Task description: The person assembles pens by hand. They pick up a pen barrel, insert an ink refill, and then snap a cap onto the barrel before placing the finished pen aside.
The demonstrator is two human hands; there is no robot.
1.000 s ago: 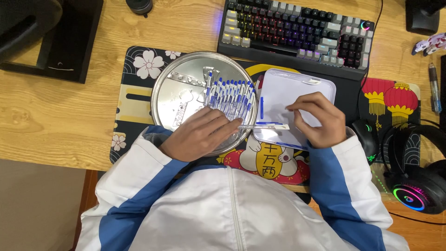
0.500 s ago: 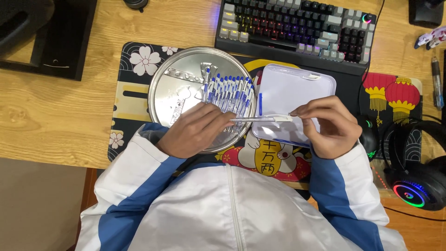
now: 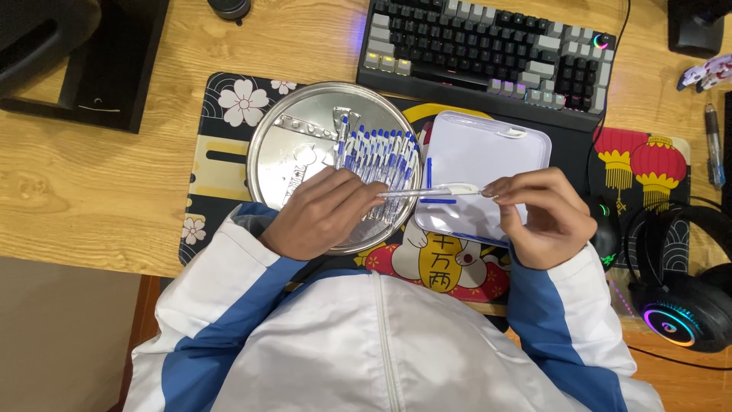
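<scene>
A pale wood-grain desk [image 3: 99,191] carries a dark rectangular desk mat [image 3: 221,152] printed with white blossoms, red lanterns and a cartoon cat, and everything below is placed against the round tray on it. That tray [image 3: 305,137], a shiny, shallow metal disc with a raised rim, lies on the mat's left half. Behind it and to its right stands a mechanical keyboard [image 3: 488,53] with grey and black keys and coloured backlight. Just right of the tray, nearly touching its rim, lies a white plastic box [image 3: 488,152], rectangular with rounded corners and smooth inside. Far right of the tray sits a black headset [image 3: 682,305] with a glowing ring. On the tray's right half lies a heap of slim clear pens [image 3: 377,152] with blue caps. The left hand [image 3: 324,214] rests over the tray's near edge, its fingers closed on one end of a clear pen [image 3: 427,191]; the right hand [image 3: 537,217], over the box, pinches the other end, so the pen spans horizontally from tray to box.
</scene>
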